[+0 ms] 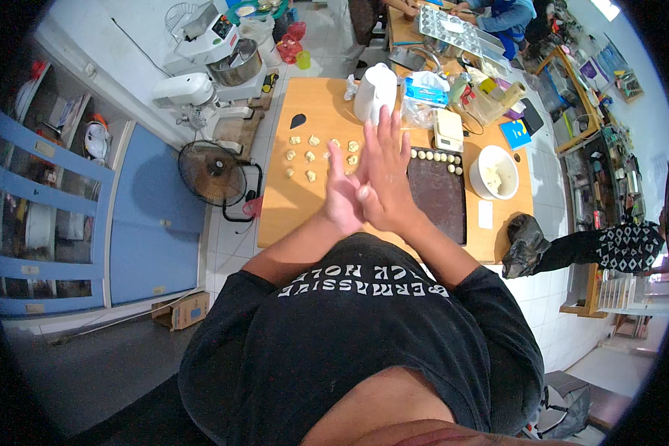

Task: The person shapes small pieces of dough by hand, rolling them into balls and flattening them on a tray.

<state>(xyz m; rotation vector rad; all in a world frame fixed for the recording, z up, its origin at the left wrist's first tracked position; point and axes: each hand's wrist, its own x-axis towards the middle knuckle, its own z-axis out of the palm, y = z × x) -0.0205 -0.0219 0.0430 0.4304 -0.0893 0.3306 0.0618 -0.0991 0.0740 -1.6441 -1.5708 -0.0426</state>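
Over the near part of the wooden table [284, 212], my left hand [342, 195] and my right hand [388, 175] press together, palm against palm. The right hand's fingers are stretched out, its back toward me. A finger or thumb of the left hand points up, while its other fingers are partly behind the right hand. Whether anything lies between the palms is hidden. Rough pale dough pieces [311, 156] sit in rows on the table beyond my left hand. To the right of my hands lies a dark baking tray [436, 204] with several smooth dough balls [438, 157] along its far edge.
Right of the tray stands a white bowl [478, 180] with pale dough inside. A kitchen scale [448, 128], a white jug [377, 91] and a dark scraper [298, 120] are farther back. A fan [212, 172] stands left of the table. Other people [505, 22] are at the far table.
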